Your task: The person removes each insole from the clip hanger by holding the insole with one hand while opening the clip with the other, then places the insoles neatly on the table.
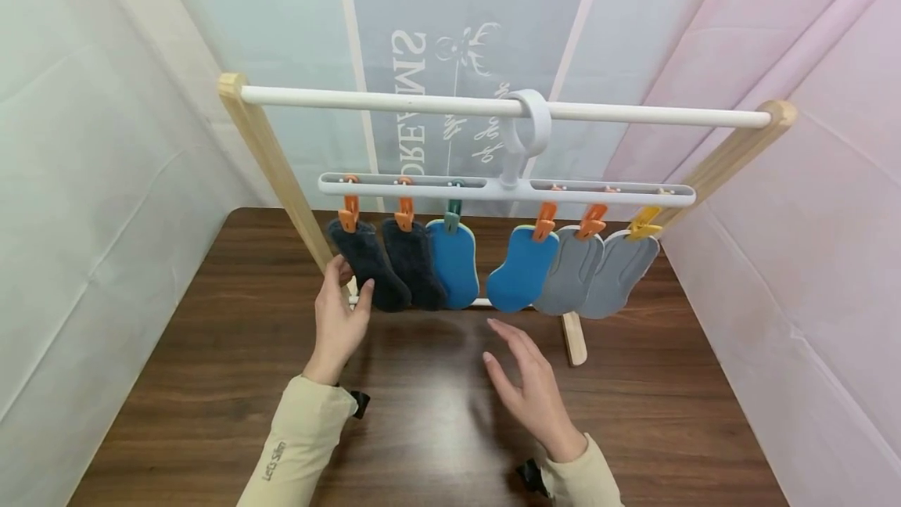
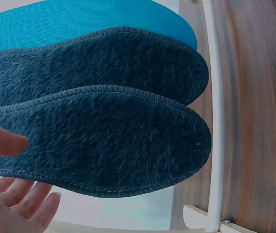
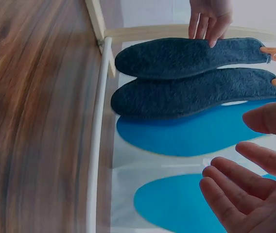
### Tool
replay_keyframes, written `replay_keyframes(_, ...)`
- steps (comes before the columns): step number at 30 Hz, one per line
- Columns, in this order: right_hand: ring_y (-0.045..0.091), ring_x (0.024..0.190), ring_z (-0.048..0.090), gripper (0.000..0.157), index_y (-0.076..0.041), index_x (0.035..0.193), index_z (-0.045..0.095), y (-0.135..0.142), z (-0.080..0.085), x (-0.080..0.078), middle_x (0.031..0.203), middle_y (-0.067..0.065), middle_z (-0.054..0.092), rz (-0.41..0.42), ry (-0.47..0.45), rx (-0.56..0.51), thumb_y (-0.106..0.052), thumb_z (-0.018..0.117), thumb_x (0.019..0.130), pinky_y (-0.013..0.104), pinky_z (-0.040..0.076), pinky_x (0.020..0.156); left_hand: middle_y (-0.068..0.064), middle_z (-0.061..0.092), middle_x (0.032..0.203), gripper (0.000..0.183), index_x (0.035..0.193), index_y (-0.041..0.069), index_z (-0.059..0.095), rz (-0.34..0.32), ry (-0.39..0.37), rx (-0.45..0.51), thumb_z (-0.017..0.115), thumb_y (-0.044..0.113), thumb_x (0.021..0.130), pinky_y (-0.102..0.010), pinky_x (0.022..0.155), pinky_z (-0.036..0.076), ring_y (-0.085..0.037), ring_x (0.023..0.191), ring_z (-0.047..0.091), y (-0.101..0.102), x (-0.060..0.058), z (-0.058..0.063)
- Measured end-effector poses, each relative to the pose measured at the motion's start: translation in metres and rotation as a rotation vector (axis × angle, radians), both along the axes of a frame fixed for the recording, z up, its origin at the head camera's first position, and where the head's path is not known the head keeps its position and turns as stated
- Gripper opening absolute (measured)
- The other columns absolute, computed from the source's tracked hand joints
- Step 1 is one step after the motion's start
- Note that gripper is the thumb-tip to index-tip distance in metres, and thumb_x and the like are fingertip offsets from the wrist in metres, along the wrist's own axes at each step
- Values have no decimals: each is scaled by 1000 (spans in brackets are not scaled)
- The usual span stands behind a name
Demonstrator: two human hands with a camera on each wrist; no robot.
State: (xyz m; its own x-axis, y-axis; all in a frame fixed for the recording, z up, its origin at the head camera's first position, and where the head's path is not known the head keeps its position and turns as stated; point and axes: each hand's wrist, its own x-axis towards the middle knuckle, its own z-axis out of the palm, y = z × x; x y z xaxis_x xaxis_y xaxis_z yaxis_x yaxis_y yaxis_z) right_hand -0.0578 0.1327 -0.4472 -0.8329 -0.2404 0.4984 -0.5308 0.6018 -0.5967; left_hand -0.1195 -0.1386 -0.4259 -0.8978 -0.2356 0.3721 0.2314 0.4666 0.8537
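Note:
A dark fleecy insole hangs from an orange clip at the left end of a white clip hanger. At its left edge, my left hand holds it lightly, thumb across the front and fingers behind. Beside it hang a second dark insole and a blue insole on a green clip. Farther right are another blue insole and two grey insoles. Below the blue ones, my right hand hovers with its fingers spread, holding nothing.
A wooden rack with a white top rod carries the hanger by its ring hook. Its left post stands close to my left hand. A foot juts forward on the brown wooden table. Pale curtains surround the table.

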Motion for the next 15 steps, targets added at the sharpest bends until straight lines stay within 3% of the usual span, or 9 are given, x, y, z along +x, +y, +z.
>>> replay_keyframes(9, 24, 122, 53, 45, -8, 137, 50, -27, 12, -8, 135, 9, 53, 109, -54, -94, -9, 62, 93, 27, 43, 104, -21, 62, 97, 28, 115, -5, 54, 24, 71, 19, 58, -9, 88, -46, 87, 51, -33, 93, 61, -1, -1, -2)
replay_keyframes(15, 19, 117, 57, 43, -11, 135, 53, -48, 23, -16, 133, 5, 56, 129, -55, -160, -9, 63, 93, 27, 48, 96, -21, 62, 94, 21, 108, -6, 55, 12, 89, -3, 57, -10, 88, -47, 81, 53, -34, 88, 62, -1, -3, -1)
